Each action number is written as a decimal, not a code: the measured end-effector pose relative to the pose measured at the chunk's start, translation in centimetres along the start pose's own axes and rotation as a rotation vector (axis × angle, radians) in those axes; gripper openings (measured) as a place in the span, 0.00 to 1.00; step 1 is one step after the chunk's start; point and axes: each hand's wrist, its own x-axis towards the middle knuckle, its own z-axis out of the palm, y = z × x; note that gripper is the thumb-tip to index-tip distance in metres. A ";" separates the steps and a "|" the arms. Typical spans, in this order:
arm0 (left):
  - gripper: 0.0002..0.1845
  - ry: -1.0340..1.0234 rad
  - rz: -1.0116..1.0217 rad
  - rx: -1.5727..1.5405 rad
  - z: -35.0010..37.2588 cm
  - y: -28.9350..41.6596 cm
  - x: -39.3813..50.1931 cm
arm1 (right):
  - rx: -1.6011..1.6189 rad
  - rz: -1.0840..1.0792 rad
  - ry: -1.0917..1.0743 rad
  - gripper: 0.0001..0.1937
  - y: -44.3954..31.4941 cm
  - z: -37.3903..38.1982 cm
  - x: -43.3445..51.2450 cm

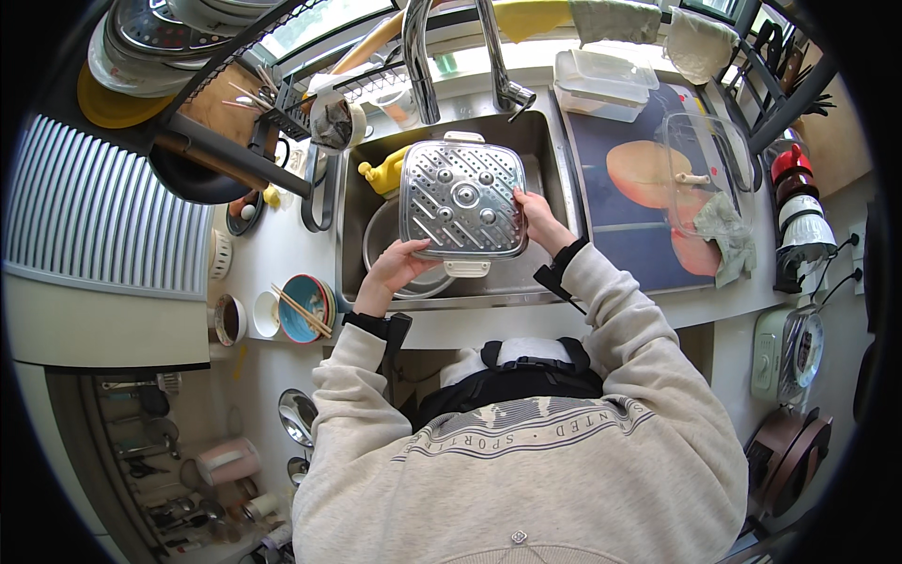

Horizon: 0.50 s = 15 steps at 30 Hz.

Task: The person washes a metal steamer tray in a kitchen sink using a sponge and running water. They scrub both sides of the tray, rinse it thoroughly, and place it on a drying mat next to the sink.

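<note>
Between my hands is a square steamer tray (465,225) of perforated metal with a clear rim and white side handles, held over the sink (542,151). My left hand (398,268) grips its near left corner, thumb on top. On its right edge, my right hand (539,215) holds it with the fingers partly hidden underneath. Below the tray, a round metal basin (423,287) rests in the sink, mostly covered. A yellow bottle (384,173) lies by the sink's left wall, partly behind the tray.
A chrome faucet (507,92) rises behind the sink. Right of it lies a dark cutting mat (620,240) bearing a clear lid (733,218), a grey-green cloth (736,247) and a plastic container (602,84). Stacked bowls (292,324) with chopsticks (303,310) stand left; a black rack (232,158) overhangs there.
</note>
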 end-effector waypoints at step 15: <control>0.08 0.211 0.182 0.192 -0.9 -0.3 0.9 | -0.033 0.003 -0.011 0.11 -0.7 0.0 -0.7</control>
